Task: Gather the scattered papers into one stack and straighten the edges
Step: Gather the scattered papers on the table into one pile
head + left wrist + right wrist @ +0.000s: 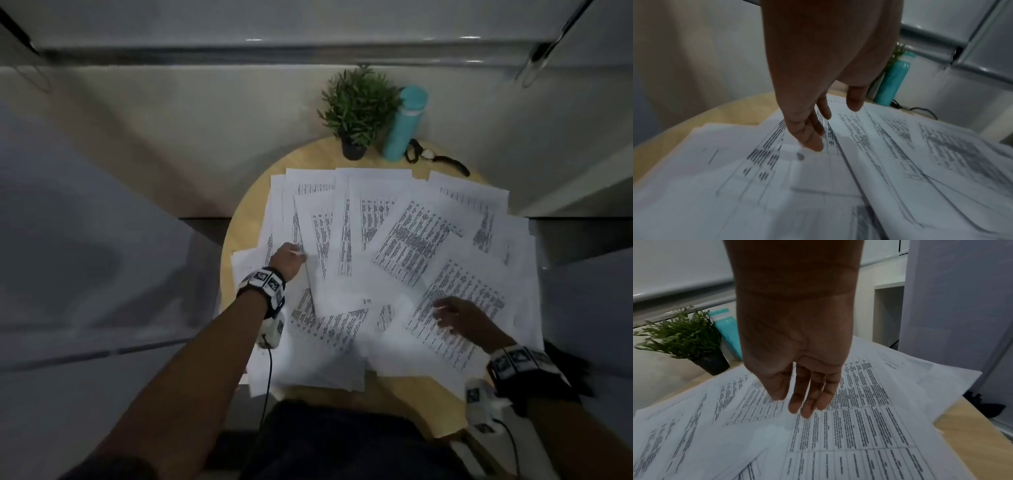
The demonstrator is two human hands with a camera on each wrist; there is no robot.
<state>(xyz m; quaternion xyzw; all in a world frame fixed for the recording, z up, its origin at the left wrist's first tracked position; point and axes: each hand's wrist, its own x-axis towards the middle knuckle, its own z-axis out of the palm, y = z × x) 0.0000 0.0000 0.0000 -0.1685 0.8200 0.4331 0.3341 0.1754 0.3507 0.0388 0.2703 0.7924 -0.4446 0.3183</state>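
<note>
Several white printed papers (394,246) lie scattered and overlapping across a round wooden table (239,219). My left hand (287,255) reaches over the left side of the spread, fingers (813,142) straight and hanging down to touch a sheet (756,162), holding nothing. My right hand (455,315) hovers over a printed page (459,301) at the right front. Its fingers (807,404) point down, relaxed, just above or touching the paper (859,418), with nothing gripped.
At the table's far edge stand a small potted plant (358,109) and a teal bottle (404,123), with a dark strap and watch-like item (431,156) beside them. Some papers overhang the table's right and front-left edges. Walls and a rail close in behind.
</note>
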